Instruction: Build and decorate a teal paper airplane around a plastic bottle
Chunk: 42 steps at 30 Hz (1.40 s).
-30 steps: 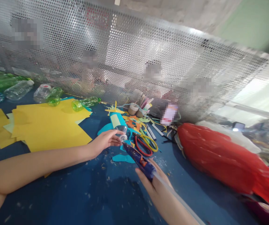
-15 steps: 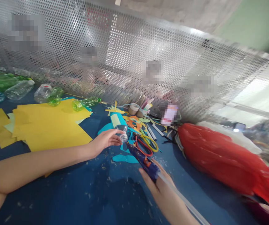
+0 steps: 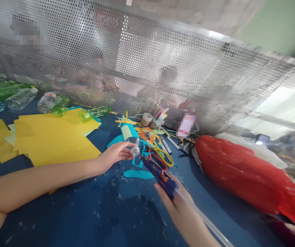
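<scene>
My left hand (image 3: 115, 155) reaches across the blue table (image 3: 91, 209) and pinches the neck of a clear plastic bottle (image 3: 130, 135) wrapped in blue and pale paper, which lies on its side. My right hand (image 3: 179, 202) grips a blue glue gun (image 3: 160, 173) with a clear glue stick (image 3: 204, 218) trailing out of its back. The gun's nozzle points at the bottle's mouth and sits a little below and right of it. Red and yellow scissors (image 3: 163, 157) lie just past the gun's tip.
Yellow paper sheets (image 3: 52, 139) cover the left of the table, with several empty bottles (image 3: 52, 103) behind them. Paper scraps and a tape roll (image 3: 146, 120) sit by a perforated metal screen (image 3: 147, 61), with people behind it. A red plastic bag (image 3: 242, 173) lies at the right.
The glue gun and my right hand have drawn back slightly to the lower right, away from the bottle's mouth. My left hand has kept its hold on the bottle.
</scene>
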Motion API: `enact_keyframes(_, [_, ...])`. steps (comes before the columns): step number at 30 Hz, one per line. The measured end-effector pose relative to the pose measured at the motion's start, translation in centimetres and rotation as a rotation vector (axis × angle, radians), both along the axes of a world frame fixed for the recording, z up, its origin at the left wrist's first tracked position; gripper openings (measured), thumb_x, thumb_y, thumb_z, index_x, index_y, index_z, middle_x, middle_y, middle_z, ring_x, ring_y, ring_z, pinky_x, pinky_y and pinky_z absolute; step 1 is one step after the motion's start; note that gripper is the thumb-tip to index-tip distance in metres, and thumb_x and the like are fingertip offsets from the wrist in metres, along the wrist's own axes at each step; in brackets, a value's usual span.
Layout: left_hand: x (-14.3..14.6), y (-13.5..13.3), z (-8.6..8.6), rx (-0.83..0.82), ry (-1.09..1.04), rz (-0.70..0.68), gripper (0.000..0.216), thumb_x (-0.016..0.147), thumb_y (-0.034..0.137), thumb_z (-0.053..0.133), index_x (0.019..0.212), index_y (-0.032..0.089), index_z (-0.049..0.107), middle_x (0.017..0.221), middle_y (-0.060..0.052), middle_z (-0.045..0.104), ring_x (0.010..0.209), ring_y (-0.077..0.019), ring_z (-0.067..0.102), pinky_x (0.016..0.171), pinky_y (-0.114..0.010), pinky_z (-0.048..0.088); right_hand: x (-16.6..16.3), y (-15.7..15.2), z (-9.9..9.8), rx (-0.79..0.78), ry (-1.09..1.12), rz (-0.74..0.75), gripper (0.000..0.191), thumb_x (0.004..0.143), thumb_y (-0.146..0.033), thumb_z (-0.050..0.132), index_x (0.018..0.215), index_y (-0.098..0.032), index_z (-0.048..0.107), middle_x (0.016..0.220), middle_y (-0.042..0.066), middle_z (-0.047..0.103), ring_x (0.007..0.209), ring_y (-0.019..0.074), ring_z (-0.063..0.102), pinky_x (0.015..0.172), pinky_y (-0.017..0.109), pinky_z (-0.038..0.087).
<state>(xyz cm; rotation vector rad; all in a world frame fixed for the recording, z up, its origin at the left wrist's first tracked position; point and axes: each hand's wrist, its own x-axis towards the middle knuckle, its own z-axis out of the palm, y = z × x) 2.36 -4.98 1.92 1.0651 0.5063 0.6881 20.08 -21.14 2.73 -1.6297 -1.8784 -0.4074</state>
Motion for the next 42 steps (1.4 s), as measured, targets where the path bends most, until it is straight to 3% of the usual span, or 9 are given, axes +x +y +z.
enact_keyframes(15, [0.1,0.0,-0.1,0.006,-0.005,-0.002,0.034,0.088,0.042,0.053,0.101,0.014,0.067,0.080,-0.008,0.067,0.081,-0.0191,0.066,0.086,-0.035,0.048,-0.1,-0.1,-0.6,-0.054,0.068,-0.016,0.043,0.093,-0.050,0.040,0.097,-0.019,0.068,0.093,0.011,0.074,0.088,0.0267,0.071,0.072,0.037,0.060])
enact_keyframes(28, [0.0,-0.1,-0.1,-0.002,0.003,0.000,0.034,0.089,0.041,0.051,0.102,0.013,0.066,0.082,-0.008,0.068,0.082,-0.0193,0.066,0.086,-0.034,0.048,-0.1,0.2,0.7,-0.031,0.051,-0.007,0.041,0.094,-0.048,0.037,0.099,-0.019,0.066,0.093,0.010,0.074,0.088,0.0257,0.071,0.072,0.035,0.060])
enact_keyframes(42, [0.1,-0.3,0.0,-0.008,0.002,0.000,0.033,0.089,0.039,0.051,0.102,0.014,0.067,0.078,-0.007,0.067,0.080,-0.0185,0.065,0.085,-0.034,0.048,-0.4,0.3,0.7,-0.017,0.061,0.034,0.039,0.094,-0.046,0.038,0.101,-0.019,0.065,0.095,0.010,0.073,0.089,0.0257,0.070,0.073,0.033,0.059])
